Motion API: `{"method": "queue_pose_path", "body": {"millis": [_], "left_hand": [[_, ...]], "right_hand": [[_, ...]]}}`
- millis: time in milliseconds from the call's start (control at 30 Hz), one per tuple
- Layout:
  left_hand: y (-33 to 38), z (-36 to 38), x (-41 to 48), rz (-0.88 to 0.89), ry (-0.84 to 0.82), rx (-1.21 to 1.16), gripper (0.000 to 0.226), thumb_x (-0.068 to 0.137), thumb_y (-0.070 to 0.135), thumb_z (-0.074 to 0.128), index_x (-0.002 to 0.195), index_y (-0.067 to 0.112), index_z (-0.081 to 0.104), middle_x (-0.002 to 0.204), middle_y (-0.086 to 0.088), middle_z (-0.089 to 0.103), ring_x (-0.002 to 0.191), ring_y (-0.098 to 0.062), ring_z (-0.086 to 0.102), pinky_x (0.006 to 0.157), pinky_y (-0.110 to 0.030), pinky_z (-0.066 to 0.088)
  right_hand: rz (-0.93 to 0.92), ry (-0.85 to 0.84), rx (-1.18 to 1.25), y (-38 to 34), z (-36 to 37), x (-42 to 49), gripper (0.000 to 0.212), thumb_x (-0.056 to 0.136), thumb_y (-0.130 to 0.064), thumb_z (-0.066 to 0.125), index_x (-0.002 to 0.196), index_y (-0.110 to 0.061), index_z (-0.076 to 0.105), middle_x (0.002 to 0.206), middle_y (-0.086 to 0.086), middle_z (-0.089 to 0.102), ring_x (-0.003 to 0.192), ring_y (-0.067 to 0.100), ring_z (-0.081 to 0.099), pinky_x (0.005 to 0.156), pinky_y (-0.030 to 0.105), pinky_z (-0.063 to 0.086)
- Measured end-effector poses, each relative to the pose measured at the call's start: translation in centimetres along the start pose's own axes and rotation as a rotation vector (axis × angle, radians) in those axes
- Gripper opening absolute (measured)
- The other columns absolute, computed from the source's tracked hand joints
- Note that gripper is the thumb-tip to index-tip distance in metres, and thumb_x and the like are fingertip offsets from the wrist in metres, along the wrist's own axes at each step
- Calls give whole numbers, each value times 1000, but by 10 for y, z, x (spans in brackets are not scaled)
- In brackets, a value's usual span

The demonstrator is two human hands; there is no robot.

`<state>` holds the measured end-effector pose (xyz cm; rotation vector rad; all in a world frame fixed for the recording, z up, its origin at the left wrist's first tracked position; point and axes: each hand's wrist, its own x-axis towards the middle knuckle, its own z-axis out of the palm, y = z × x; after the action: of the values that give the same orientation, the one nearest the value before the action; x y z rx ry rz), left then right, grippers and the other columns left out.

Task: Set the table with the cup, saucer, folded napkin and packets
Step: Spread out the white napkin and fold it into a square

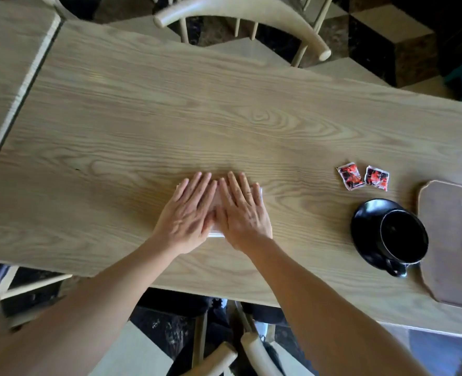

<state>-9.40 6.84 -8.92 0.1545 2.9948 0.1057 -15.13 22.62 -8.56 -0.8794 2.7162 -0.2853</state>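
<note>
A white napkin point(215, 232) lies flat on the wooden table point(143, 126), almost wholly hidden under my hands. My left hand point(187, 215) and my right hand point(242, 213) press down on it side by side, palms flat and fingers spread. To the right, two red-and-black packets point(349, 176) point(376, 177) lie next to each other. Nearer the front edge, a black cup point(403, 236) stands on a black saucer point(365, 226), its handle pointing toward me.
A brown wooden board point(452, 240) lies at the right end of the table, touching the saucer. A pale wooden chair point(240, 12) stands across the table, and another chair's back point(254, 348) is below my arms. A second table point(7, 50) adjoins on the left.
</note>
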Motion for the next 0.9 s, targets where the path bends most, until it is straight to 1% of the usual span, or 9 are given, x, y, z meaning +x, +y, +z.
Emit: {"method": "queue_pose_path", "body": {"millis": [100,233,367,433,567,667,800,867,900], "left_hand": [[-1,2,-1,-98,15,-6,72,90,37,36,151,3,20,161,-14,17,150,-28,12,121,-49,11],[0,3,-1,-97,-1,-8,75,89,39,38,151,1,18,161,-15,15,150,-29,12,121,-49,13],[-4,-1,-2,-56,-27,15,72,93,41,33,151,1,16,161,-15,13,150,-29,10,120,-51,17],[-6,-2,-6,-45,-24,28,71,95,41,34,151,1,18,162,-14,14,150,-29,9,119,-51,18],[-12,-1,-15,-175,-10,-59,64,96,36,27,151,4,18,163,-8,13,150,-31,11,120,-49,16],[-11,-1,-17,-191,-23,-73,64,96,35,27,151,3,16,163,-9,10,149,-33,14,120,-50,17],[-11,-6,-12,-213,-135,-113,67,96,40,23,152,4,12,164,-7,4,149,-35,7,119,-54,18],[-11,-12,-7,-237,-205,-144,68,97,42,26,153,8,7,164,-3,-1,150,-33,0,119,-55,14],[-12,-16,-5,-246,-218,-155,68,97,42,31,153,10,9,164,-1,-1,150,-31,-1,118,-54,15]], "right_hand": [[11,39,-55,4,7,-1,71,96,-52,27,153,-11,18,162,11,14,151,27,5,121,52,9],[75,38,-72,6,10,-4,77,94,-55,29,154,-10,13,162,13,10,151,29,3,120,54,8],[94,10,-87,12,6,-6,75,95,-53,29,154,-9,12,163,11,10,151,29,4,119,56,10],[109,1,-91,14,4,-10,74,96,-53,27,154,-10,10,163,8,9,151,27,1,120,56,8],[152,-4,-119,31,2,-21,71,97,-51,22,155,-13,6,164,2,3,151,23,-4,120,53,1],[149,-45,-121,32,-2,-24,70,98,-51,18,154,-14,1,164,0,-4,151,21,-8,120,54,-2],[162,-138,-115,29,-11,-22,69,99,-53,11,154,-16,-7,163,-2,-15,149,23,-16,119,56,-5],[175,-178,-96,28,-18,-20,70,98,-56,15,154,-19,-3,163,-6,-14,149,26,-16,117,61,-6],[191,-192,-69,27,-23,-18,70,98,-58,20,154,-21,1,163,-8,-12,149,29,-15,116,63,-5]]}}
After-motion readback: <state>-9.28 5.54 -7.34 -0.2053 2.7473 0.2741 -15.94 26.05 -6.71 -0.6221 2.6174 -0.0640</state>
